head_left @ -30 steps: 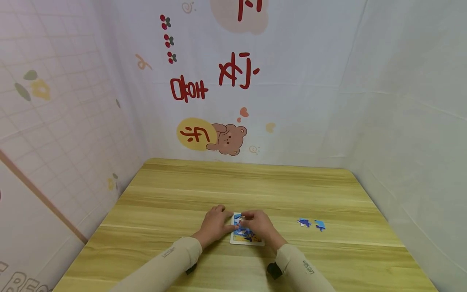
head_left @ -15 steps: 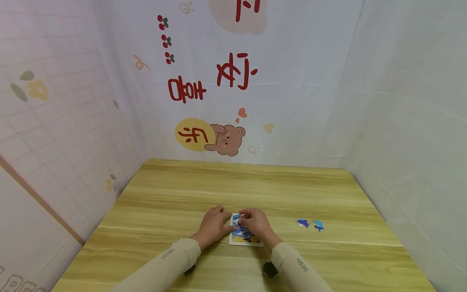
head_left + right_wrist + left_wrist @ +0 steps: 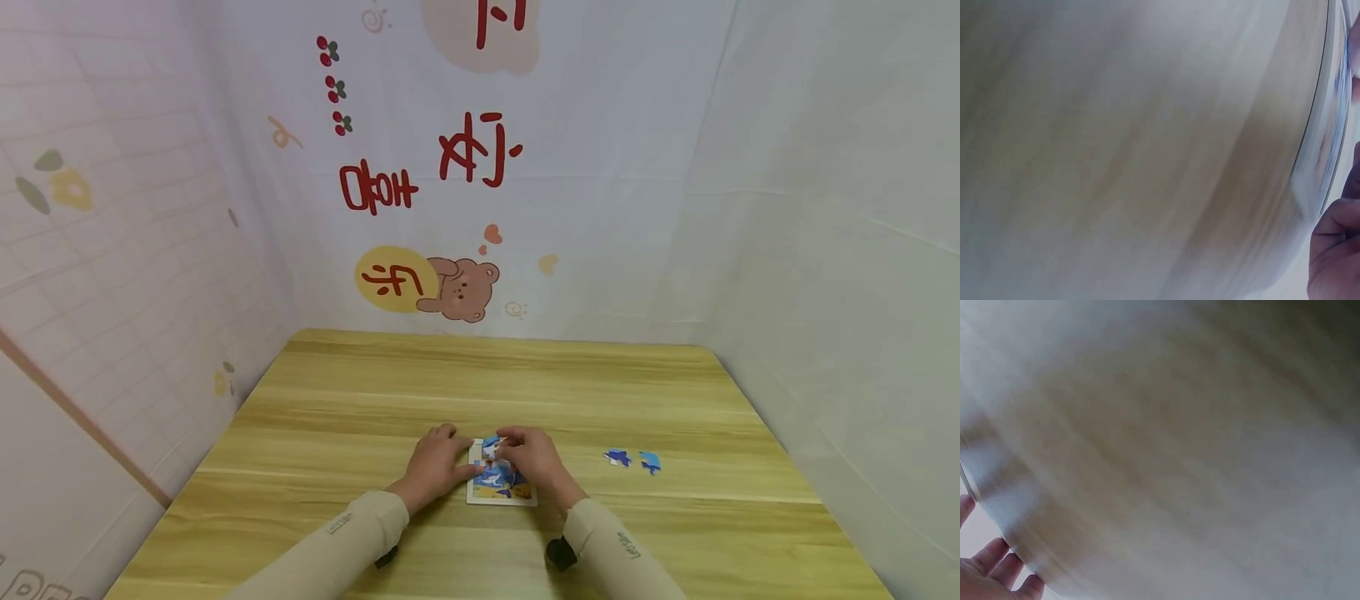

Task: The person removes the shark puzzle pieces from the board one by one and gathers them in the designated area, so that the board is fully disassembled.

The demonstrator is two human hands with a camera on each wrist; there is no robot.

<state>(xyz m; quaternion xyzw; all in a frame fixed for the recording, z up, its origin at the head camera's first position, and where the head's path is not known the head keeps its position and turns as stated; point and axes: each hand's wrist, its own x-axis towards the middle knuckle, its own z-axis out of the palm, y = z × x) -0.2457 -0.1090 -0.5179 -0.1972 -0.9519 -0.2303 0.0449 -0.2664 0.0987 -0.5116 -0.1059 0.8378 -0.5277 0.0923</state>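
Observation:
A small jigsaw puzzle in a white-rimmed tray (image 3: pixel 501 502) lies on the table, its picture blue with yellow along the bottom. My left hand (image 3: pixel 438 467) rests at the tray's left side, thumb reaching over the rim and fingers spread. With curled fingers my right hand (image 3: pixel 536 457) pinches a blue and white puzzle piece (image 3: pixel 491 447) over the upper part of the tray, and covers the tray's upper right. Only the left fingertips (image 3: pixel 1007 569) show in the left wrist view. In the right wrist view, the right hand's curled fingers (image 3: pixel 1338 231) are beside the tray's edge.
Two loose puzzle pieces lie to the right of the tray, one purple-blue (image 3: pixel 618 457) and one light blue (image 3: pixel 650 462). The wood-grain table (image 3: pixel 375 383) is enclosed by printed white cloth walls (image 3: pixel 600 208) at the back and sides.
The right fingers have shifted slightly, and more of the blue and white puzzle piece shows at the tray's upper part. The left hand stays at the tray's left side. The head view has shifted slightly.

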